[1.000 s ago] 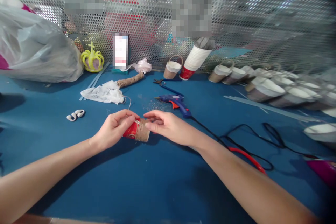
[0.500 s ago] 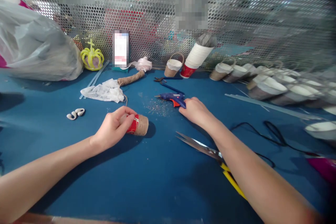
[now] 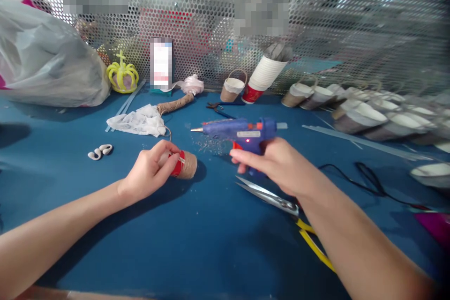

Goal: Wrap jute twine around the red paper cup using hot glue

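My left hand (image 3: pixel 146 168) is closed round a red paper cup (image 3: pixel 178 164) lying on its side, its right part wound with brown twine (image 3: pixel 190 165). In my right hand (image 3: pixel 277 161) is a blue hot glue gun (image 3: pixel 228 129), held up off the table by its handle, with its metal nozzle pointing left and a small red light lit. A clear glue stick (image 3: pixel 282 125) pokes out of its back. Under my right forearm lie large scissors (image 3: pixel 270 198) with yellow handles, blades pointing left. A strand of twine runs from the cup toward a brown wrapped roll (image 3: pixel 176 104).
Small twine-handled cup baskets (image 3: pixel 365 115) crowd the right side. At the back stand a stack of paper cups (image 3: pixel 265 75), one basket (image 3: pixel 232 90), a phone (image 3: pixel 161 63) and a yellow crown-shaped piece (image 3: pixel 123 75). Pliers (image 3: pixel 221 110) and a black cord (image 3: pixel 369 180) lie on the blue table.
My right hand has lifted the glue gun off the table and brought it up closer to me. The cup in my left hand stays almost where it was.
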The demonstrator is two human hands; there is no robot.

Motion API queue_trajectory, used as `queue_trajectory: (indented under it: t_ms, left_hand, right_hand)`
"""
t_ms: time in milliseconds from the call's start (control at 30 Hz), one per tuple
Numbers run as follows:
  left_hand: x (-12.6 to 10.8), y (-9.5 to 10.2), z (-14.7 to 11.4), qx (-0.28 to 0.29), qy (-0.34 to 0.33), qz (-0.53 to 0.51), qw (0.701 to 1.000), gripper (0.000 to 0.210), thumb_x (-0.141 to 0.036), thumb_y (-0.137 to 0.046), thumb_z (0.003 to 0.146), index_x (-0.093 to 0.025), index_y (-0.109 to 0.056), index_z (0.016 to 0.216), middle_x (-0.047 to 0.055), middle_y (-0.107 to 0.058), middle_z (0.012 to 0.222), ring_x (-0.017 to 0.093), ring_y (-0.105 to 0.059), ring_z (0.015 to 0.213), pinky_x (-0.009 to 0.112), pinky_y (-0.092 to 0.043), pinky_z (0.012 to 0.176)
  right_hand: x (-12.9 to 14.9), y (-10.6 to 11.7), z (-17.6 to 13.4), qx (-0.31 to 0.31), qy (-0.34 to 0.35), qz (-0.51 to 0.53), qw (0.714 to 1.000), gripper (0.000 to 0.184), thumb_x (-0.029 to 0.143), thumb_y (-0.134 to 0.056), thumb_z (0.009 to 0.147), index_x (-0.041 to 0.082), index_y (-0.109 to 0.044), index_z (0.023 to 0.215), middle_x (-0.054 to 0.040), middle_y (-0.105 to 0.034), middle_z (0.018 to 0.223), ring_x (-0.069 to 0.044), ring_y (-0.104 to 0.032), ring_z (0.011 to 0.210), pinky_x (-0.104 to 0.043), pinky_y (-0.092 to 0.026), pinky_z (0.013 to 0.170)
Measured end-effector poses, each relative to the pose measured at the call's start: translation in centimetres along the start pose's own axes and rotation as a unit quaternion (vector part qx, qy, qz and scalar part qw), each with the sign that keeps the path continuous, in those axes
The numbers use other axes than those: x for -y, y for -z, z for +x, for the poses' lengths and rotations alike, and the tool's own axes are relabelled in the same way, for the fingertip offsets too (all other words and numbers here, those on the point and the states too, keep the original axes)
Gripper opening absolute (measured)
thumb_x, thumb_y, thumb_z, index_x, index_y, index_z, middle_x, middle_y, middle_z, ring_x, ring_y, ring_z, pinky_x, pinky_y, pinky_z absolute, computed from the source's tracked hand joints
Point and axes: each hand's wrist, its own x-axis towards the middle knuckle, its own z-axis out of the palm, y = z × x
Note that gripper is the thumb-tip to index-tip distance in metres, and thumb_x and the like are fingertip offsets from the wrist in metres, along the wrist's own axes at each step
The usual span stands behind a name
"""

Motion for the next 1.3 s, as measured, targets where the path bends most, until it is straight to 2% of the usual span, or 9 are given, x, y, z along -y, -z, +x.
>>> queue_trajectory:
  t_ms: [67,167,367,533,700,867,967,1167,1300]
  left_hand:
    - [-0.1,0.2,0.1,-0.005,-0.008,0.013,1.000,0.017,-0.028,-0.044,0.085,-0.015,-0.054,0.090,0.000,-0.062,0.066,0.009,-0.050,0.052,0.018,-0.041,0.051]
    - [-0.1,0.5,0.2,-0.015,-0.004,0.026,1.000,0.016,-0.027,-0.044,0.084,-0.016,-0.054,0.089,0.000,-0.062,0.065,0.009,-0.051,0.052,0.019,-0.041,0.052]
    - [0.3,0.5,0.4,0.004,0.033,-0.007,0.999,0.016,-0.027,-0.046,0.085,-0.015,-0.056,0.090,-0.001,-0.060,0.064,0.008,-0.048,0.050,0.018,-0.039,0.049]
    - [0.2,0.4,0.4,0.010,0.046,-0.023,0.999,0.018,-0.030,-0.046,0.085,-0.015,-0.055,0.089,-0.001,-0.060,0.063,0.009,-0.048,0.050,0.019,-0.039,0.050]
    - [0.0,0.5,0.5,0.010,0.057,-0.038,0.998,0.016,-0.030,-0.047,0.085,-0.016,-0.055,0.085,-0.002,-0.057,0.060,0.008,-0.046,0.048,0.017,-0.036,0.046]
    - [0.0,0.4,0.6,0.012,0.072,-0.047,0.996,0.014,-0.029,-0.048,0.084,-0.016,-0.054,0.085,-0.002,-0.058,0.063,0.008,-0.049,0.051,0.018,-0.039,0.049]
    - [0.0,0.4,0.6,0.013,0.074,-0.045,0.996,0.014,-0.029,-0.047,0.084,-0.016,-0.053,0.085,-0.002,-0.058,0.062,0.009,-0.049,0.050,0.019,-0.039,0.050]
    - [0.0,0.5,0.6,0.008,0.066,-0.029,0.997,0.012,-0.027,-0.048,0.084,-0.016,-0.054,0.085,-0.002,-0.060,0.065,0.009,-0.050,0.052,0.018,-0.039,0.050]
    - [-0.1,0.5,0.6,0.007,0.061,-0.028,0.998,0.013,-0.028,-0.047,0.083,-0.016,-0.054,0.085,-0.002,-0.060,0.064,0.009,-0.050,0.051,0.019,-0.040,0.050]
  right_hand:
    - [0.4,-0.6,-0.9,0.007,0.011,0.003,1.000,0.014,0.034,-0.059,0.074,0.020,-0.057,0.077,-0.0021,-0.064,0.065,-0.015,-0.061,0.053,-0.028,-0.051,0.053]
    - [0.6,-1.4,-1.8,0.036,0.009,0.024,0.999,0.018,0.035,-0.054,0.078,0.019,-0.059,0.085,0.0010,-0.060,0.057,-0.012,-0.056,0.043,-0.025,-0.047,0.043]
    - [0.6,-2.6,-2.7,0.053,0.038,-0.062,0.996,0.027,0.037,-0.055,0.079,0.022,-0.050,0.056,0.0056,-0.048,0.040,-0.011,-0.047,0.035,-0.024,-0.039,0.039]
    - [0.8,-3.1,-2.7,0.031,0.068,-0.116,0.990,0.027,0.034,-0.056,0.079,0.024,-0.048,0.055,0.0067,-0.046,0.038,-0.012,-0.045,0.037,-0.026,-0.040,0.045]
    - [0.7,-3.1,-2.6,0.033,0.086,-0.143,0.985,0.027,0.034,-0.056,0.078,0.025,-0.045,0.055,0.0056,-0.045,0.040,-0.014,-0.045,0.041,-0.028,-0.040,0.048]
    - [0.5,-3.1,-2.8,0.047,0.122,-0.149,0.980,0.023,0.031,-0.055,0.079,0.025,-0.047,0.058,0.0025,-0.053,0.053,-0.014,-0.047,0.047,-0.027,-0.043,0.053]
    - [0.4,-3.2,-2.9,0.027,0.140,-0.159,0.977,0.022,0.030,-0.056,0.080,0.024,-0.046,0.061,0.0023,-0.053,0.055,-0.014,-0.047,0.047,-0.027,-0.043,0.054]
    - [0.6,-3.1,-3.0,0.042,0.150,-0.160,0.975,0.017,0.029,-0.056,0.080,0.024,-0.049,0.066,0.0026,-0.053,0.057,-0.013,-0.047,0.048,-0.027,-0.043,0.054]
    - [0.8,-3.2,-3.0,0.032,0.129,-0.147,0.980,0.017,0.027,-0.057,0.079,0.024,-0.048,0.065,0.0024,-0.053,0.058,-0.013,-0.047,0.049,-0.026,-0.043,0.053]
